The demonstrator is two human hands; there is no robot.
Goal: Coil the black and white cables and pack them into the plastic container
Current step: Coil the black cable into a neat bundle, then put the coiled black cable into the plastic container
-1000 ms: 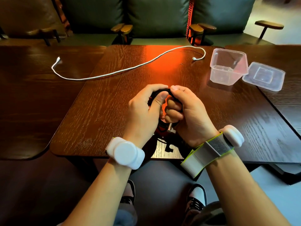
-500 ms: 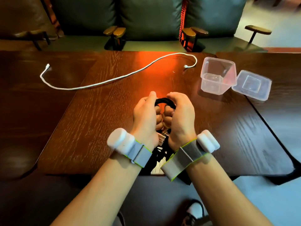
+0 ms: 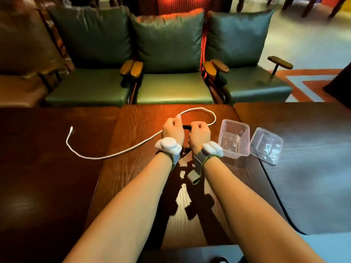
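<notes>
- Head view: the left hand (image 3: pixel 172 130) and right hand (image 3: pixel 199 133) both curl round the black cable (image 3: pixel 187 127), bunched between them above the worktop (image 3: pixel 133 177). Its coiling looks nearly done.
- The next move is probably to carry the coil right to the plastic container (image 3: pixel 247 130), keeping the loops pinched.
- The container stands open with no cable inside, and its lid (image 3: pixel 266 147) lies just beside it. The white cable (image 3: pixel 114 155) lies uncoiled on the worktop.

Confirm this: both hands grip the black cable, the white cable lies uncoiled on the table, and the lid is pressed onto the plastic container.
The lid is not on. The head view shows it lying beside the open plastic container, on its right. The rest holds: the left hand and right hand grip the black cable, and the white cable lies uncoiled on the table.
</notes>
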